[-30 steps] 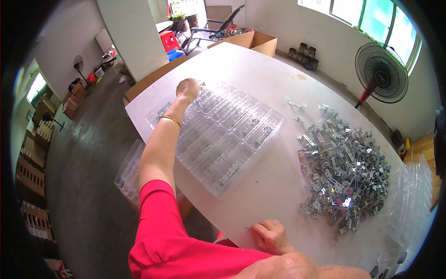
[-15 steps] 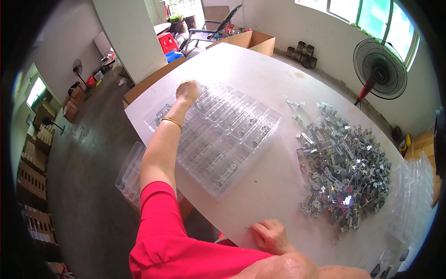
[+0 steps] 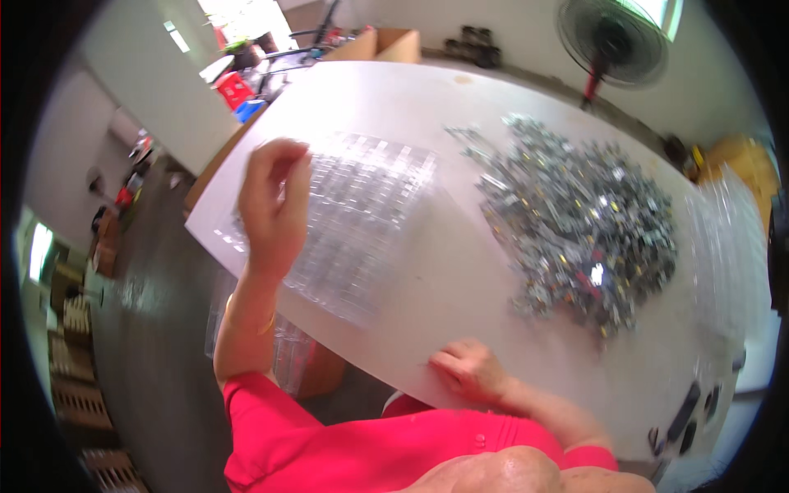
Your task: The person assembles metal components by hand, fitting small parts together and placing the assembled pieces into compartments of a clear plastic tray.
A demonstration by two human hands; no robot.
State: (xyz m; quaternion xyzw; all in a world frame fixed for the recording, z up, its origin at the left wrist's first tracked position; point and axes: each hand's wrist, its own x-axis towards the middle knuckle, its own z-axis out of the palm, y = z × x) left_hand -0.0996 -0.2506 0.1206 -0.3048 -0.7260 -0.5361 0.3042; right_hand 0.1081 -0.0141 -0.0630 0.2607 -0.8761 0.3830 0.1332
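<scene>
The left hand (image 3: 275, 201) is raised over the left part of a clear compartmented tray (image 3: 359, 312), fingers bent with their tips near the thumb and a gap inside the curl; motion blur means I cannot tell whether it has hold of anything. The tray lies on the pale counter (image 3: 444, 287) below that hand and to its right, its compartments holding grey metal pieces. The right hand (image 3: 467, 370) rests near the counter's close edge, fingers loosely curled (what, if anything, they pinch is too small to tell). Beyond the right hand and off to its right spreads a broad heap of metal parts (image 3: 588, 226), well apart from the left hand. Farther right of both hands stand stacked clear trays (image 3: 727, 251). A gold bracelet (image 3: 268, 323) circles the left forearm.
</scene>
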